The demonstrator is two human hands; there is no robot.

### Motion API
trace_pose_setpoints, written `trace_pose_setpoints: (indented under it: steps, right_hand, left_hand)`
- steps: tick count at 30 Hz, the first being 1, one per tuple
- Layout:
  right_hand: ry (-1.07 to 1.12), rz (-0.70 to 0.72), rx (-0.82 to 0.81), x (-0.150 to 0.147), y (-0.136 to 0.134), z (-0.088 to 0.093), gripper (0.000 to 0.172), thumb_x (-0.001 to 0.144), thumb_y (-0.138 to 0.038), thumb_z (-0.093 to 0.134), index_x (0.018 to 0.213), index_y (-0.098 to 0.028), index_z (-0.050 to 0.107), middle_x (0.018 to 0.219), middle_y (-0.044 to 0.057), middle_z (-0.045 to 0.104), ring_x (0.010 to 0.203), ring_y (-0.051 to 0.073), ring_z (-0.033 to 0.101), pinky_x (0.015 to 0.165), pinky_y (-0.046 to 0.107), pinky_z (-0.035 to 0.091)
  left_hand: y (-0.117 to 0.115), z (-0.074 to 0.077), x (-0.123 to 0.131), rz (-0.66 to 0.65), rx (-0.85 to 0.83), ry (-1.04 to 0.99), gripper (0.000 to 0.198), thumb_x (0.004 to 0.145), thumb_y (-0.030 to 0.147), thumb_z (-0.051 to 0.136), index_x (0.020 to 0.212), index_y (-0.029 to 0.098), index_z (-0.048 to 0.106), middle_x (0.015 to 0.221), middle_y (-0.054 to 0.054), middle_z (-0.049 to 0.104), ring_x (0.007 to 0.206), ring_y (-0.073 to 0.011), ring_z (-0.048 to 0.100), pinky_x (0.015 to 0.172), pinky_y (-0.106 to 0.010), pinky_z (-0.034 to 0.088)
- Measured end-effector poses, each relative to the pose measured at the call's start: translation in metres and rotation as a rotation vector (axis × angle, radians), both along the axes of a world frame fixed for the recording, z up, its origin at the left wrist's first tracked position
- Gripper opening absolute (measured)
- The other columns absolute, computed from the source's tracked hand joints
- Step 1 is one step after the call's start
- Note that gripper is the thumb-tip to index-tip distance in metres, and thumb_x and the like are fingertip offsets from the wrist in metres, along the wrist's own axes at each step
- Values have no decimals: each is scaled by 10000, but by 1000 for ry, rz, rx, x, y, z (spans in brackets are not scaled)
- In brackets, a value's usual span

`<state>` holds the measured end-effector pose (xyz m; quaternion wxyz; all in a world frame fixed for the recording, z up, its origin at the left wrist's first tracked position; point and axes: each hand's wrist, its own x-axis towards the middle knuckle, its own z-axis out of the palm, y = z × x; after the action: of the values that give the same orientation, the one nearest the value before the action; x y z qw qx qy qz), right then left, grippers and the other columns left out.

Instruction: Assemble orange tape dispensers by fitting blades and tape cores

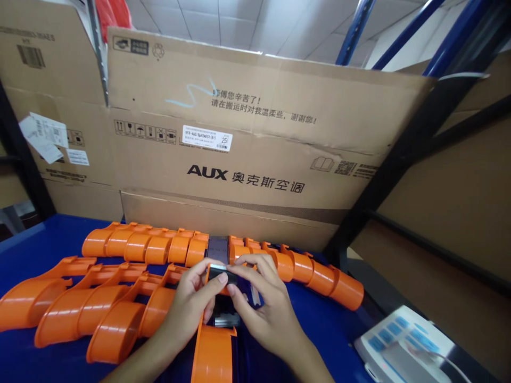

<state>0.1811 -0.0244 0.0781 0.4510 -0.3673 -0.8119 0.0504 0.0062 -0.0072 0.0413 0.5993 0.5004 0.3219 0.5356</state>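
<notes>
An orange packing tape dispenser point(213, 351) is held in front of me, its round body hanging below my hands. My left hand point(195, 295) grips its upper end, the thumb pressing on a black piece point(217, 274) there. A toothed metal blade point(217, 266) shows along the top edge. At the right end of the black piece my right hand point(259, 295) pinches with thumb and index finger. Shiny metal pieces point(227, 320) lie below and behind the hands, partly hidden.
Two rows of orange dispenser bodies point(115, 330) stand on the blue tabletop point(303, 330). Between the back-row groups sits a dark box point(218, 246). A white device with blue keys point(403, 340) is at the right. A cardboard wall point(255, 202) closes off the back.
</notes>
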Motion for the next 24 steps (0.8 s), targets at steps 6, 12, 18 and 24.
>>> trace_pose_setpoints:
  steps: [6, 12, 18, 24]
  right_hand:
    - [1, -3, 15, 1, 2, 2, 267, 936, -192, 633, 1176, -282, 706, 1110, 87, 658, 1056, 264, 636, 919, 471, 547]
    - [-13, 32, -13, 10, 3, 12, 190, 944, -195, 631, 1106, -262, 706, 1080, 76, 707, 1031, 249, 654, 911, 423, 535]
    - [22, -137, 33, 30, 8, 15, 89, 930, -250, 629, 1002, -237, 679, 948, 60, 728, 878, 244, 668, 824, 394, 532]
    - [-108, -304, -81, 49, 20, 11, 84, 917, -273, 605, 920, -218, 668, 864, 45, 708, 795, 231, 647, 716, 344, 508]
  left_hand:
    - [4, -4, -1, 11, -39, -11, 353, 819, 506, 732, 954, 189, 654, 375, 113, 411, 288, -63, 334, 343, -167, 259]
    - [1, -1, 0, 58, -83, -35, 353, 815, 523, 733, 884, 206, 594, 366, 111, 419, 296, -55, 306, 355, -160, 249]
    - [-2, 9, 0, 80, -73, -65, 356, 817, 527, 728, 864, 196, 605, 388, 95, 464, 304, -55, 326, 348, -164, 226]
    - [-3, 2, -1, 49, -86, -69, 334, 823, 509, 727, 867, 207, 590, 375, 104, 444, 296, -59, 310, 350, -171, 237]
